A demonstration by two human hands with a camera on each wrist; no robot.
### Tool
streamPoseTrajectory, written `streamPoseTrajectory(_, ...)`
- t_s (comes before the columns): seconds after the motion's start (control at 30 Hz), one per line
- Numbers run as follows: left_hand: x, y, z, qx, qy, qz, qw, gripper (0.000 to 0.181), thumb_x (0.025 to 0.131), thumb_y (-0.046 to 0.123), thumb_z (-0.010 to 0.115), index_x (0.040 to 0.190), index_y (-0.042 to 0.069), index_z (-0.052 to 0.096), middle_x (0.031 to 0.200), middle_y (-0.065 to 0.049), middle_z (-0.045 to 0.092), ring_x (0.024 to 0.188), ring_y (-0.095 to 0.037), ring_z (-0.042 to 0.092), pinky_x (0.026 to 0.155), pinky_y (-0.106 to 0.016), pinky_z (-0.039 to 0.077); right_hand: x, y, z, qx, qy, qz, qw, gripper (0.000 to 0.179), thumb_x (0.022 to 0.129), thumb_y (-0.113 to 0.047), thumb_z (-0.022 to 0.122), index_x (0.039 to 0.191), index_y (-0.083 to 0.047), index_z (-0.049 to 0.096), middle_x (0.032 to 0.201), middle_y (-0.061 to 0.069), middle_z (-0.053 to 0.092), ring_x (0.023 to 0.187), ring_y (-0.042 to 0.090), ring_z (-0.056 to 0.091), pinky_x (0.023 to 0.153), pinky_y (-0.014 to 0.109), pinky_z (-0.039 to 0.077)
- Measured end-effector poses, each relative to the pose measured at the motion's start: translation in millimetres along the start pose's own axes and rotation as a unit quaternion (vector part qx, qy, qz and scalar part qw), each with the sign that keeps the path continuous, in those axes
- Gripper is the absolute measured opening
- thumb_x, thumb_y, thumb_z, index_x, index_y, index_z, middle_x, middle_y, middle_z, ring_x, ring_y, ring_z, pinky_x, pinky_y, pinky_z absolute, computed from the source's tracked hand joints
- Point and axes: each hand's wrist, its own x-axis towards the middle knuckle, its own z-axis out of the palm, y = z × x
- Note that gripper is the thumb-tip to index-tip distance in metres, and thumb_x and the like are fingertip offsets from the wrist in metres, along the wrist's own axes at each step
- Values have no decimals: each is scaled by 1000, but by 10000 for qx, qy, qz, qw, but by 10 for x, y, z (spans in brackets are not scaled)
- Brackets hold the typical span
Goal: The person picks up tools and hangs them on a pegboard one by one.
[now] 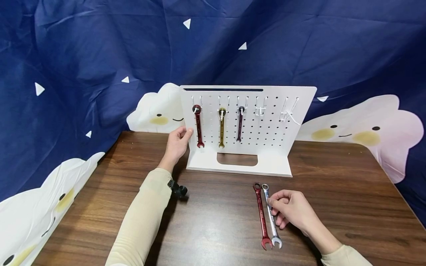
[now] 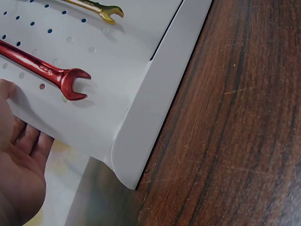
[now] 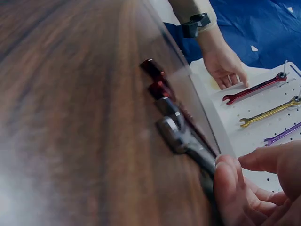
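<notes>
My left hand [image 1: 176, 146] grips the left edge of a white pegboard [image 1: 271, 159], thumb on the front and fingers behind, as the left wrist view shows. On the board's hooks hang a red wrench [image 1: 199, 129], a gold wrench [image 1: 222, 129] and a purple wrench [image 1: 240, 125], open ends down. My right hand [image 1: 294, 210] pinches a silver combination wrench [image 1: 271, 218] at its upper shaft, by the table's front. Close along its left side lies a second red wrench [image 1: 261, 214]. In the right wrist view the silver wrench [image 3: 200, 153] is blurred near my fingertips.
The pegboard stands on a wooden table [image 1: 216, 214]. White wire hooks [image 1: 260, 109] without wrenches jut from its right half, one [image 1: 291, 115] slanting outward. A dark blue curtain [image 1: 233, 55] with cloud prints hangs behind. A black wrist camera [image 1: 178, 189] sits on my left sleeve.
</notes>
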Motion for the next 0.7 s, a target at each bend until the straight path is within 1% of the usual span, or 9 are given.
streamPoseTrajectory(0.1,7,-5,3,-16,-5,-8,10000,31,110,23,65,125,-3,74,113,-27,77,94,-10,62,90,-26,48,-5,39,12,-166,21,24,9999,30,101,-10,71,118,13,61,69,6,65,47,13,63,47,40,59)
streamPoseTrajectory(0.2,11,-16,4,-64,16,-10,10000,31,110,22,66,125,-4,74,113,-28,77,94,-10,62,89,-25,48,-12,44,41,-484,157,50,9987,32,99,-11,75,118,11,61,65,6,63,44,13,63,45,42,58)
streamPoseTrajectory(0.33,15,-32,2,6,60,0,10000,30,110,22,65,125,-3,74,111,-25,78,93,-9,62,89,-24,49,-28,21,99,-1036,399,57,9938,30,95,-13,79,111,7,64,60,5,61,39,14,62,44,43,57)
streamPoseTrajectory(0.43,21,-39,6,109,41,1,9999,31,110,23,64,125,-2,74,111,-24,78,94,-9,62,90,-25,48,-44,6,137,-1285,551,31,9902,23,94,-12,79,102,4,66,57,5,61,37,13,61,43,42,57)
streamPoseTrajectory(0.5,20,-38,10,112,30,-11,9999,31,110,23,64,125,-2,74,112,-23,78,95,-9,62,91,-26,49,-51,7,148,-1358,586,15,9890,19,94,-12,78,97,3,66,56,4,61,36,13,60,42,41,56)
streamPoseTrajectory(0.57,19,-34,15,81,30,-26,10000,31,110,23,64,125,-3,74,113,-24,78,95,-10,62,91,-26,49,-53,14,140,-1307,509,17,9901,18,94,-11,77,93,2,66,55,3,61,36,11,59,41,40,55)
streamPoseTrajectory(0.7,9,-14,20,61,49,-46,10000,30,110,22,64,125,-3,74,113,-24,78,95,-10,62,91,-26,49,-46,50,88,-988,148,-61,9950,17,96,-10,73,90,3,64,53,1,58,36,9,56,39,37,53)
